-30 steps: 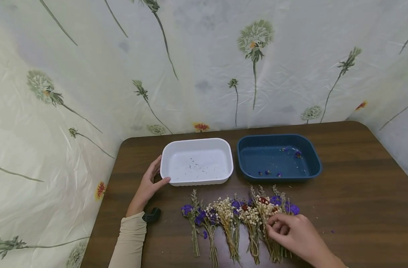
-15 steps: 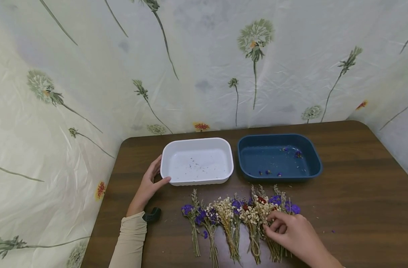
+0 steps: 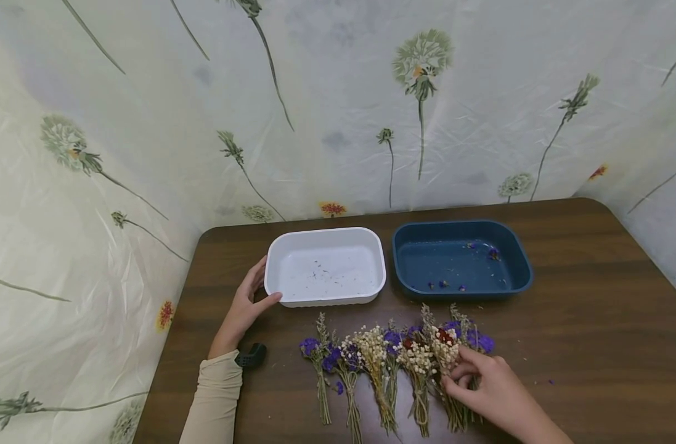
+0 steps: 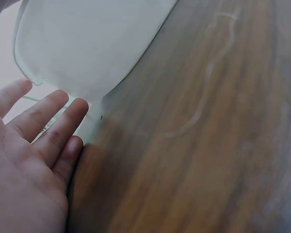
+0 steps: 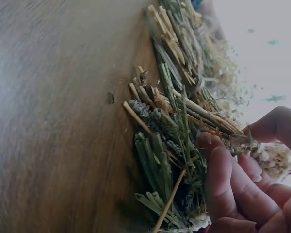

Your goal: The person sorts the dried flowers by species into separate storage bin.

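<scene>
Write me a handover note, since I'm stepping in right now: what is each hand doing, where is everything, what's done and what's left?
Left hand: open, resting against the white tray.
Right hand: pinching the rightmost dried flower bundle in the row on the table.
Blue tray: right of the white one, holds only loose purple petals.
Done: no bundle in either tray.
Left: all bundles in the row still on the table.

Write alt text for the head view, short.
A right hand pinches the rightmost of a row of dried flower bunches on a dark wooden table. The left hand touches a white tray beside a blue tray.
</scene>
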Action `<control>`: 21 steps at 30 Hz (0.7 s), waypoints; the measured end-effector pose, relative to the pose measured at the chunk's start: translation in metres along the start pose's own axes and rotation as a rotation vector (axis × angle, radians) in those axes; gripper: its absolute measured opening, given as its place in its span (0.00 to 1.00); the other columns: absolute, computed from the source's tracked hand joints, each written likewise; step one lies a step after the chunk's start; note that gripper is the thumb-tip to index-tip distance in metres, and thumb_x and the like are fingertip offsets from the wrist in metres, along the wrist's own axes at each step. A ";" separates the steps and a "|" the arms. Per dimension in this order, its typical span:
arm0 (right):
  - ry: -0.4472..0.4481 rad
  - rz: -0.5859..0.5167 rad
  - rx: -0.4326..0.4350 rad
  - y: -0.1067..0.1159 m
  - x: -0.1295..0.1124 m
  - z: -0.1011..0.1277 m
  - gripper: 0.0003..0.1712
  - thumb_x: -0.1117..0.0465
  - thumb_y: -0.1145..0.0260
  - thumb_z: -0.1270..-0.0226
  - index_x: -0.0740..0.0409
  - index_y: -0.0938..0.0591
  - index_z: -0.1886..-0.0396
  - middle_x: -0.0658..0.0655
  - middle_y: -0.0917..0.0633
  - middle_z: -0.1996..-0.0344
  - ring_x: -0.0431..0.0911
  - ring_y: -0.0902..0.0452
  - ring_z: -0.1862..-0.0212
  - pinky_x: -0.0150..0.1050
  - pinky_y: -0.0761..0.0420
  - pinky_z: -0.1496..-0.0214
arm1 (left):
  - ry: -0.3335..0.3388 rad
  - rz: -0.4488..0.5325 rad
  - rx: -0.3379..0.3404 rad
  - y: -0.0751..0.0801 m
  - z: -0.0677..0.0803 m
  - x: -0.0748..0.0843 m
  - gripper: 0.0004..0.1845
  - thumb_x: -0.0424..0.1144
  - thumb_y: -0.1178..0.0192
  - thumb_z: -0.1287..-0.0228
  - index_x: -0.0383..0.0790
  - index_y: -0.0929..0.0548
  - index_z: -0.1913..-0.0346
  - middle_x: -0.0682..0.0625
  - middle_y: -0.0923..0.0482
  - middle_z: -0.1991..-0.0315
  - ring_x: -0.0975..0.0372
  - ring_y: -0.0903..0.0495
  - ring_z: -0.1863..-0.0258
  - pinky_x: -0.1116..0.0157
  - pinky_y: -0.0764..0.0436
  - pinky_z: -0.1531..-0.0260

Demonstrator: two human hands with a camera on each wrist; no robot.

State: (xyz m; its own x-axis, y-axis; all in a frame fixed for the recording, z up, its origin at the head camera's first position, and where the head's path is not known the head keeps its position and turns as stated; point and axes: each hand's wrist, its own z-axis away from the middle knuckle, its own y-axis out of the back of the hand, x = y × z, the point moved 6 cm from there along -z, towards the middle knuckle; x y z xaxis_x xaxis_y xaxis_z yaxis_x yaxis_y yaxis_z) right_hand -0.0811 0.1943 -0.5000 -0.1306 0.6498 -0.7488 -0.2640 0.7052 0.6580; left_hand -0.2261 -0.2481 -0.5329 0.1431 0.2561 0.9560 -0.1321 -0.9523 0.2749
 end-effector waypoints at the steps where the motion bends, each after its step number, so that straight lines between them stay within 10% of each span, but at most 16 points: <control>1: -0.006 -0.010 -0.006 0.000 0.001 0.001 0.18 0.59 0.24 0.38 0.67 0.17 0.55 0.43 0.09 0.72 0.30 0.16 0.70 0.32 0.20 0.69 | -0.001 0.001 -0.002 0.000 0.000 0.000 0.46 0.32 0.29 0.35 0.52 0.41 0.18 0.45 0.37 0.20 0.49 0.36 0.22 0.58 0.38 0.25; 6: -0.015 -0.041 -0.017 0.001 0.004 0.004 0.12 0.61 0.25 0.38 0.61 0.20 0.63 0.46 0.09 0.72 0.29 0.19 0.70 0.31 0.19 0.69 | -0.010 0.000 -0.002 0.000 0.000 0.000 0.46 0.31 0.30 0.35 0.52 0.41 0.18 0.44 0.36 0.21 0.49 0.35 0.22 0.44 0.41 0.24; 13: -0.063 -0.139 -0.055 0.000 0.008 0.006 0.13 0.61 0.28 0.32 0.63 0.23 0.59 0.51 0.11 0.69 0.30 0.18 0.69 0.32 0.15 0.66 | -0.012 -0.005 -0.005 0.000 0.001 0.002 0.47 0.31 0.29 0.36 0.53 0.41 0.18 0.46 0.37 0.21 0.51 0.35 0.22 0.59 0.38 0.25; 21: -0.031 -0.194 -0.069 0.002 0.008 0.008 0.16 0.64 0.32 0.27 0.71 0.24 0.50 0.61 0.10 0.62 0.33 0.13 0.65 0.33 0.13 0.64 | -0.009 -0.007 -0.006 -0.001 0.001 0.003 0.47 0.32 0.29 0.35 0.53 0.41 0.18 0.45 0.36 0.21 0.50 0.35 0.22 0.47 0.39 0.24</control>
State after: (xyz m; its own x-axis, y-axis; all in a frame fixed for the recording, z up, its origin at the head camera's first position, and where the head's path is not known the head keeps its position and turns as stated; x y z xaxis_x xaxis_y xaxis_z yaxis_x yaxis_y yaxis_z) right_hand -0.0746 0.2034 -0.5041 -0.0419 0.5125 -0.8577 -0.3467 0.7976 0.4935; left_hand -0.2246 -0.2470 -0.5306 0.1527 0.2614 0.9531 -0.1369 -0.9495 0.2823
